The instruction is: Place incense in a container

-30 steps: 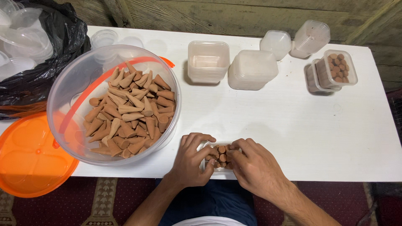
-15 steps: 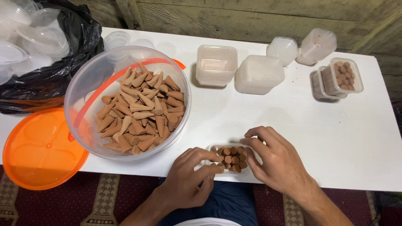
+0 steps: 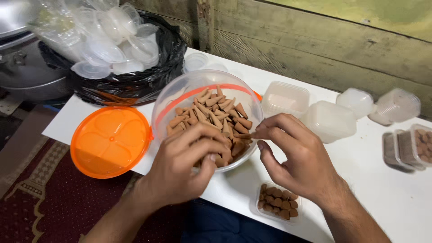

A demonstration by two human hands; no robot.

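left hand [image 3: 184,166]: my fingers curled into clear round plastic bowl [image 3: 180,96], among brown cones [image 3: 216,118];
right hand [image 3: 294,159]: pinching one tapered cone [image 3: 246,135]

light: even, fairly bright, from above | shadows: soft, short, under the left hand [image 3: 180,166] and right hand [image 3: 297,162] on the white table [image 3: 387,193] | glare: pale sheen on the clear bowl [image 3: 180,96] rim and plastic lids [image 3: 108,45], upper left | blur: slight motion softness at fingers | edges: mild wide-angle bend; lower left dimmer
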